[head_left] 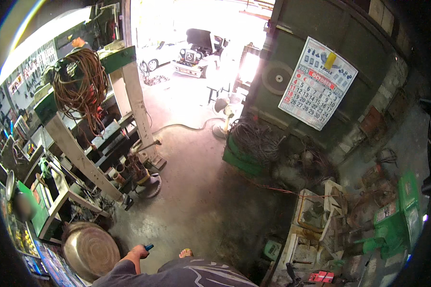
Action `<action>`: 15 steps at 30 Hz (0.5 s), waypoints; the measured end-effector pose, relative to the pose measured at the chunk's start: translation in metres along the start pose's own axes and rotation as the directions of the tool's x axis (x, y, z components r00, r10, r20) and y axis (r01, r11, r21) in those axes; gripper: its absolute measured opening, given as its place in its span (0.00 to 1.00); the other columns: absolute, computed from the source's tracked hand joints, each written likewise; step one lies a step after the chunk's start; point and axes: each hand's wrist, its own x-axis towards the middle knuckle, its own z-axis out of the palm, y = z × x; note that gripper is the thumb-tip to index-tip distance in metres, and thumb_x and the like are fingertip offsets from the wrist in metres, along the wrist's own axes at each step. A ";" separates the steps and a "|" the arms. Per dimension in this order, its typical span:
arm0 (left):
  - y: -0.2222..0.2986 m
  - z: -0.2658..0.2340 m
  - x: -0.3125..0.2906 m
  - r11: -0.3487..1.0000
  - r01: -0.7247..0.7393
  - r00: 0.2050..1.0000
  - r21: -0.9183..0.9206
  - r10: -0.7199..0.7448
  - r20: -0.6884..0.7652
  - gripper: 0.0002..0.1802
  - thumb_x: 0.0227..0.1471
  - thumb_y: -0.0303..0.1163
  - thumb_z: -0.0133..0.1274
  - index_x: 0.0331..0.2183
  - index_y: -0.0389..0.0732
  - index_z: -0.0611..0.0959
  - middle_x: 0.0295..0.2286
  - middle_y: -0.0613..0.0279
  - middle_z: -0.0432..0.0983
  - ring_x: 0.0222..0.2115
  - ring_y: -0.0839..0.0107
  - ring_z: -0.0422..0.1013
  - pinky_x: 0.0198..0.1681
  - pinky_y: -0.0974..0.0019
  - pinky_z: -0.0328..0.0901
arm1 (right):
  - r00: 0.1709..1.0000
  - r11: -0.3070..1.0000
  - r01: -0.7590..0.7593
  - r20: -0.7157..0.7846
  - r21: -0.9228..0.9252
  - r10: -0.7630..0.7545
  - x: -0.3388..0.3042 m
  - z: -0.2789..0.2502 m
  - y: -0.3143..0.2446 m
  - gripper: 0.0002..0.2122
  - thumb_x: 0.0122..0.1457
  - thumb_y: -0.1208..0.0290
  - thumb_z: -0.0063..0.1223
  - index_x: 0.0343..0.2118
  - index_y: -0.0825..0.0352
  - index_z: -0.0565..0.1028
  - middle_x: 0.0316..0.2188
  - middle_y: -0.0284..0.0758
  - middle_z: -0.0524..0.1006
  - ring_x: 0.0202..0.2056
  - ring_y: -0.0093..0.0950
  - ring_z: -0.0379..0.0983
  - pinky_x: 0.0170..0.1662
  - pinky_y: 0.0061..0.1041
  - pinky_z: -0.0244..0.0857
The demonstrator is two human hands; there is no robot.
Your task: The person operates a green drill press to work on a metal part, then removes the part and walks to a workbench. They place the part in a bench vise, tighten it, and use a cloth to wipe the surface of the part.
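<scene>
My left hand (138,252) is closed round a small dark-blue object (149,247) at the lower middle of the head view. Only one end of it sticks out past the fingers, so its kind does not show. Just left of this hand stands a large round metal basin (92,249) with a dull, scratched surface; the hand looks apart from it, though the depth is hard to judge. My right hand is out of view. Below the hand, one bare foot (186,252) shows on the concrete floor.
At left, a white-legged green frame (138,95) carries coiled brown hose (79,83). Wires (256,138) heap on a green box (242,160) by a standing fan (223,110). Right lie a stained sink-like tray (307,210) and green machinery (388,225). A person (79,42) stands far left.
</scene>
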 end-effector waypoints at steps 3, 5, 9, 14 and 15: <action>0.013 -0.056 0.018 0.996 -0.078 0.989 -0.053 0.070 -0.132 0.23 0.53 0.42 0.61 0.48 0.43 0.90 0.49 0.46 0.85 0.51 0.50 0.81 0.54 0.52 0.74 | 1.000 1.000 -0.026 -0.007 -0.004 0.026 0.017 0.007 -0.018 0.18 0.71 0.59 0.50 0.45 0.70 0.84 0.45 0.56 0.82 0.48 0.51 0.79 0.50 0.51 0.72; 0.028 -0.091 0.028 0.992 -0.124 0.975 0.008 0.124 -0.183 0.23 0.54 0.42 0.61 0.48 0.43 0.89 0.49 0.46 0.85 0.51 0.49 0.81 0.55 0.51 0.74 | 0.999 0.999 -0.051 -0.014 -0.005 0.051 0.028 0.011 -0.028 0.18 0.72 0.59 0.50 0.45 0.70 0.84 0.45 0.56 0.82 0.49 0.51 0.79 0.50 0.51 0.72; 0.080 -0.151 0.053 0.971 -0.196 0.963 0.136 0.217 -0.158 0.22 0.56 0.41 0.58 0.50 0.44 0.88 0.49 0.47 0.85 0.51 0.49 0.80 0.55 0.50 0.73 | 0.994 0.994 -0.110 -0.021 0.000 0.110 0.055 0.016 -0.039 0.19 0.72 0.59 0.49 0.45 0.71 0.84 0.46 0.57 0.82 0.49 0.51 0.79 0.50 0.51 0.72; 0.178 -0.202 0.097 0.951 -0.296 0.948 0.094 0.304 -0.093 0.22 0.57 0.41 0.57 0.52 0.48 0.87 0.50 0.48 0.84 0.53 0.49 0.79 0.56 0.50 0.73 | 0.979 0.978 -0.203 -0.005 -0.041 0.203 0.121 0.021 -0.027 0.20 0.72 0.58 0.48 0.45 0.72 0.84 0.46 0.57 0.82 0.49 0.51 0.79 0.50 0.51 0.71; 0.200 -0.214 0.108 0.945 -0.322 0.941 0.052 0.325 -0.090 0.23 0.57 0.41 0.57 0.52 0.48 0.87 0.50 0.48 0.84 0.53 0.49 0.79 0.56 0.49 0.73 | 0.975 0.974 -0.220 -0.003 -0.058 0.220 0.138 0.020 -0.023 0.20 0.72 0.58 0.48 0.45 0.72 0.83 0.46 0.57 0.81 0.49 0.51 0.78 0.50 0.50 0.71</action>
